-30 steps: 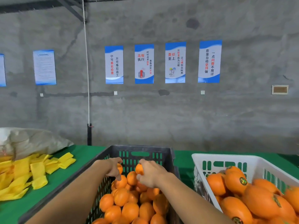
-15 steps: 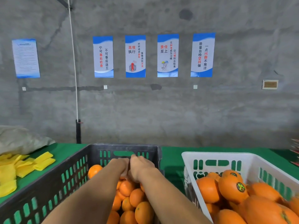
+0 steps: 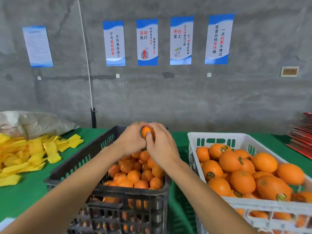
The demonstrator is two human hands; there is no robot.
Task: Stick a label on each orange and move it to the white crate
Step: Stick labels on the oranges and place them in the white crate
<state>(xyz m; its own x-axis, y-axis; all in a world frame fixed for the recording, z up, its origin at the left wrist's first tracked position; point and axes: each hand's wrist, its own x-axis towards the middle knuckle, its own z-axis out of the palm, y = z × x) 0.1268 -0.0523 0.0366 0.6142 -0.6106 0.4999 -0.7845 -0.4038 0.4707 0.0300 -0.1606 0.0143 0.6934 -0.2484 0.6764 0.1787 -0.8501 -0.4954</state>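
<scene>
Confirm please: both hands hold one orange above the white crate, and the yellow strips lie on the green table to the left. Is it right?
Not quite. The head view shows the left hand and right hand holding the orange above the black crate, not the white crate. The yellow strips do lie on the green table to the left.

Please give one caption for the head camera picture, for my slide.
Both hands, left and right, hold one orange above the black crate, beside the white crate.
</scene>
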